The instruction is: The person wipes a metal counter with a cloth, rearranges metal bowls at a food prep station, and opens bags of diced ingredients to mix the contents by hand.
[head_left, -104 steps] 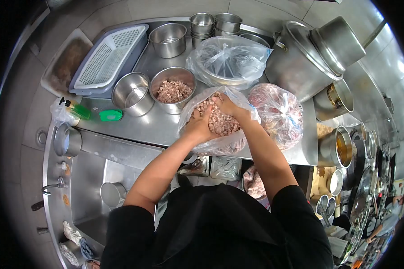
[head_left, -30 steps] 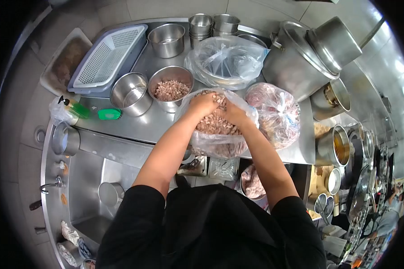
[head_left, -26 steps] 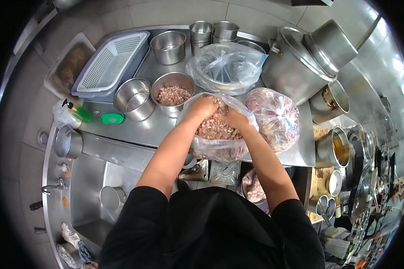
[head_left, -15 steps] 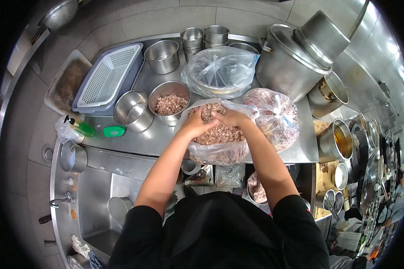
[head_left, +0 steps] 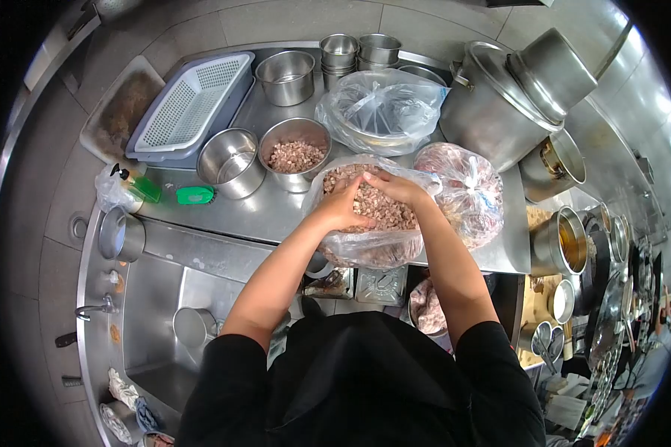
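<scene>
An open clear plastic bag (head_left: 395, 254) full of small pinkish-brown meat pieces (head_left: 386, 212) stands near the counter's front edge. Both hands are inside its mouth. My left hand (head_left: 341, 211) presses into the meat from the left, thumb towards me, fingers curved and partly buried. From the right, my right hand (head_left: 397, 188) curls over the far part of the same meat, its fingertips close to those of the left. Just behind and left, a steel pot (head_left: 297, 182) contains more of these pieces. A knotted bag of meat (head_left: 470, 195) lies right of the open one.
An empty-looking steel pot (head_left: 232, 165), a green brush (head_left: 194, 195) and a white basket (head_left: 194, 108) are to the left. Behind the bags are a plastic-covered bowl (head_left: 380, 112) and a large lidded stockpot (head_left: 492, 112). A sink (head_left: 156, 298) lies front left.
My hands have shifted within the meat; the left hand has turned, bringing its thumb nearer me. The view has moved slightly. The bag remains at the same spot on the counter.
</scene>
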Demonstrator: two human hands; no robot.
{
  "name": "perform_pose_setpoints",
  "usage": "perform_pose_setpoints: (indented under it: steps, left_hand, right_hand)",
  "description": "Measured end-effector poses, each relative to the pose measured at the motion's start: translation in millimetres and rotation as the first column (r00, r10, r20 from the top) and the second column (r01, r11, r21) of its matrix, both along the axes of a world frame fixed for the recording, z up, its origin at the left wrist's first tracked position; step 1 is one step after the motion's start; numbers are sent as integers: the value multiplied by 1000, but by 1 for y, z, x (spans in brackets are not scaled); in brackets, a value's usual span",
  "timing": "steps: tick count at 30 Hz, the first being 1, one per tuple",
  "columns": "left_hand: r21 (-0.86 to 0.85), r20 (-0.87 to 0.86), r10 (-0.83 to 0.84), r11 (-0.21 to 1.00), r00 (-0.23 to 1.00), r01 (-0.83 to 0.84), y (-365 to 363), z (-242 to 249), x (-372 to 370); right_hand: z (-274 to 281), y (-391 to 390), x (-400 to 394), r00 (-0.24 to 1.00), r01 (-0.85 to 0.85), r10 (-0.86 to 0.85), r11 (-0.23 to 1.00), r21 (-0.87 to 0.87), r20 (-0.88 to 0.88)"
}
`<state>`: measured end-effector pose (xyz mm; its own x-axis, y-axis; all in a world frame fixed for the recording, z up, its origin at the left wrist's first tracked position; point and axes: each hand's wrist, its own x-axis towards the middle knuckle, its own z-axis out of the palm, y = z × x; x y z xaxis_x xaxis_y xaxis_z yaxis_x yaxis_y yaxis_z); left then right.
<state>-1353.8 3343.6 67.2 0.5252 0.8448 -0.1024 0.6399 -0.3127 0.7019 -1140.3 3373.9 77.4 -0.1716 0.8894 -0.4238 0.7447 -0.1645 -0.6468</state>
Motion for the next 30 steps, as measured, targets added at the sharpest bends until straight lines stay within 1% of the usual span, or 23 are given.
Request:
perform_pose_setpoints:
  steps: [2, 3, 5, 6, 7, 8, 9, 10, 12, 14, 15, 16, 18, 19, 20, 22, 24, 25, 26, 27, 28, 29, 30]
  left_hand:
    - [-17, -26, -18, 1000, 1000, 17, 2, 0, 1]
    - [-35, -51, -30, 999, 998, 28, 4, -1, 2]
    - [-52, -72, -62, 997, 995, 58, 8, -3, 1]
    - [-70, -90, -90, 994, 992, 84, 9, -4, 0]
    - [-76, -90, -89, 994, 992, 83, 10, -6, -1]
    - [-77, -61, -125, 990, 990, 120, 11, -8, -3]
    - [-76, -31, -159, 985, 987, 157, 13, -10, -5]
    - [-83, -32, -160, 984, 987, 157, 13, -13, -5]
    - [-71, -4, -120, 990, 993, 119, 10, -14, -3]
    - [-46, 24, -111, 993, 994, 112, 3, -9, -4]
    - [-22, 51, -99, 995, 994, 101, -1, -6, -5]
    - [-17, 54, -98, 995, 994, 99, -7, -4, -5]
    - [61, 3, 30, 998, 1000, -31, -21, 1, -6]
    - [51, -115, 46, 998, 992, -41, -27, 4, -6]
    - [52, -116, 52, 998, 992, -47, -28, 1, -6]
    - [108, -150, 94, 991, 984, -78, -26, -5, -3]
    - [73, -135, 98, 993, 986, -88, -18, 5, 2]
    - [36, -123, 101, 995, 987, -97, -14, 8, 4]
    - [28, -124, 100, 995, 987, -98, -9, 6, 5]
    - [27, -100, 104, 994, 989, -102, -6, 2, 6]
    - [27, -75, 106, 994, 992, -105, -5, -2, 7]
    - [-21, -64, 84, 996, 994, -86, -8, 7, 7]
    - [-23, -60, 85, 996, 995, -87, -7, 3, 8]
  right_hand:
    - [5, -3, 2, 995, -82, 80, 996, -24, -64]
    - [8, -5, 3, 995, -78, 76, 997, -25, -66]
    - [9, -6, 7, 976, -187, 179, 981, -51, -124]
    - [3, -5, 9, 976, -187, 179, 981, -57, -127]
    - [-2, -3, 12, 962, -239, 230, 970, -45, -144]
    - [-3, -2, 12, 947, -288, 279, 957, -32, -161]
    - [-3, 0, 13, 946, -288, 279, 957, -35, -163]
    - [-3, 0, 15, 939, -314, 305, 949, -35, -156]
    - [-5, 0, 15, 933, -336, 327, 941, -39, -150]
    - [-6, 6, 15, 915, -396, 389, 916, -55, -111]
    - [-11, 7, 13, 917, -376, 368, 926, -25, -155]
    - [-14, 8, 15, 917, -377, 370, 926, -22, -150]
    - [-16, 7, 14, 931, -328, 323, 945, 1, -167]
    - [-17, 9, 13, 929, -336, 331, 942, 2, -166]
    - [-14, 9, 12, 929, -333, 330, 943, 10, -168]
    - [-10, 12, 10, 930, -327, 325, 945, 18, -172]
    - [7, 16, 6, 919, -367, 379, 923, 111, -106]
    - [18, 21, 5, 919, -368, 379, 924, 106, -108]
    - [32, 25, 3, 905, -416, 424, 901, 126, -41]
    - [33, 27, 3, 886, -462, 463, 876, 140, 24]
    - [31, 24, 2, 888, -457, 459, 879, 133, 17]
    - [25, 25, 5, 889, -459, 458, 886, 71, 27]
    - [22, 26, 6, 887, -461, 460, 887, 10, 41]
